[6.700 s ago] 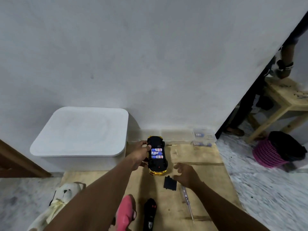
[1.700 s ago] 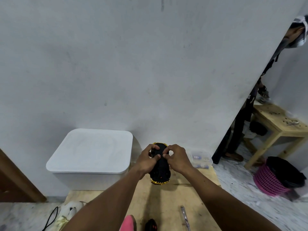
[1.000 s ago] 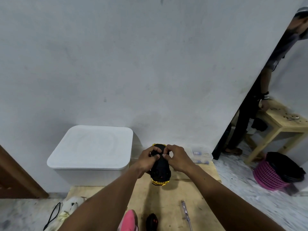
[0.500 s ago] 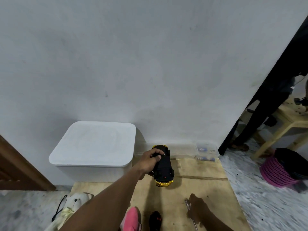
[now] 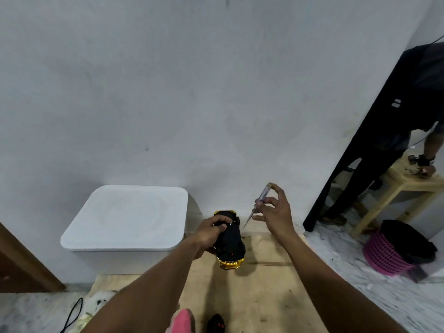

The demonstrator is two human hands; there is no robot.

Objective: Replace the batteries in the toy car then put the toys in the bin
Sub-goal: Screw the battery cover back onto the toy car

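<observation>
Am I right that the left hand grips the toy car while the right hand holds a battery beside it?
Not quite: in the head view the right hand holds a screwdriver, not a battery; the left hand does grip the toy car.

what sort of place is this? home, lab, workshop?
Probably a plain room in a home or small workshop, not a lab: bare white wall, a plywood board laid on a marble-patterned floor, a white lidded bin, and a rough wooden table past the corner.

Left hand [image 5: 208, 234] grips toy car [image 5: 230, 239]; right hand [image 5: 274, 212] pinches screwdriver [image 5: 260, 201].
</observation>
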